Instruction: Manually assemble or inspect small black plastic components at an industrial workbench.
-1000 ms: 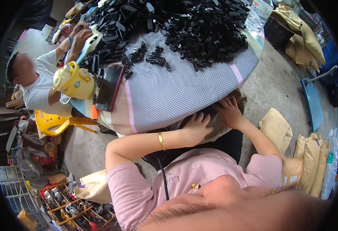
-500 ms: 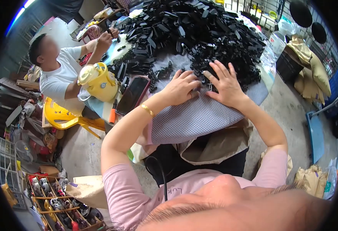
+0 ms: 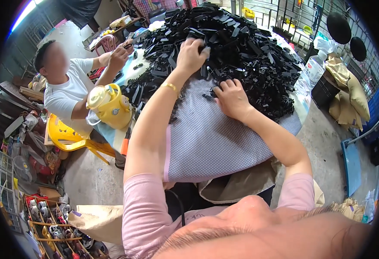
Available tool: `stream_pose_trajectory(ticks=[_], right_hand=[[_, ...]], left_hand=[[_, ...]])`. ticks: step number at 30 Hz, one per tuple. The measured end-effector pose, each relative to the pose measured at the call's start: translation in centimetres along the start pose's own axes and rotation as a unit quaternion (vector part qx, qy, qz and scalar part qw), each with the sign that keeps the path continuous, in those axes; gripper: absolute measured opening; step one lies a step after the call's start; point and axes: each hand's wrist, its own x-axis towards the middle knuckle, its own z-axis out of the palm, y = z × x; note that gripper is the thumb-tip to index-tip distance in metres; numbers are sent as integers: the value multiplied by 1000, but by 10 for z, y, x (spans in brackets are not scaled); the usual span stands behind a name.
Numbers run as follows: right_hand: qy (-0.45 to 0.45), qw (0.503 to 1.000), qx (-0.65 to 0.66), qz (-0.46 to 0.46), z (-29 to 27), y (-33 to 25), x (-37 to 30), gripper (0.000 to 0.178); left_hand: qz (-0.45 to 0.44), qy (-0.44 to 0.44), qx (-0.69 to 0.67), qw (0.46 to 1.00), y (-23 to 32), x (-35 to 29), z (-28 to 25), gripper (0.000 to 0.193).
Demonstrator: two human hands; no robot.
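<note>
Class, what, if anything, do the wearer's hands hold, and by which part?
It cannot be told: left hand and right hand are at the black pieces, any grip unclear.

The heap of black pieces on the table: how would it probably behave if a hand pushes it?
The heap of black pieces would probably spread rather than move as one, since it lies loose and jumbled. Single pieces look stiff, having straight, flat sides. They may slide over each other, as some faces look shiny.
</note>
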Motion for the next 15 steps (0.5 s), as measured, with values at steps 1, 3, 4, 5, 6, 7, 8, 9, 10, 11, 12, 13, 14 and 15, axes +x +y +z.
stream_pose_trajectory(ticks=[1,3,4,5,6,7,8,9,10,11,12,13,14,15], right_hand=[[-8,1000,20,-5,-5,-1,-2,28],[17,1000,14,-13,-4,0,-4,27],[6,1000,21,-12,-5,-1,-4,26],[-5,1000,28,-10,-5,-3,-4,26],[6,999,32,-12,-4,-4,-4,26],[10,999,41,-8,-3,-2,-5,27],[16,999,40,0,0,-2,-6,28],[22,999,41,7,2,-1,-7,28],[26,999,37,12,4,-3,-7,29],[25,999,38,14,4,-4,-6,29],[37,999,24,23,1,-4,-6,28],[49,998,12,30,-1,-5,-5,28],[53,998,12,40,-1,-4,-5,25],[53,998,17,39,-2,-2,-6,25]], left_hand=[[64,12,4,998,2,17,9,37],[112,-59,68,990,0,49,32,52],[114,-56,64,990,2,58,42,52],[67,-106,131,983,3,65,52,59],[20,-155,198,968,4,72,59,67],[-28,-211,227,950,5,78,64,78],[-40,-228,246,941,6,79,69,80],[-53,-246,266,931,5,79,72,82],[-56,-245,271,929,5,79,69,85],[-67,-281,267,919,5,85,65,83],[-41,-314,265,911,4,88,60,81],[-18,-347,263,900,5,87,55,78],[5,-340,269,901,6,79,56,73],[28,-334,276,901,7,68,59,69]])
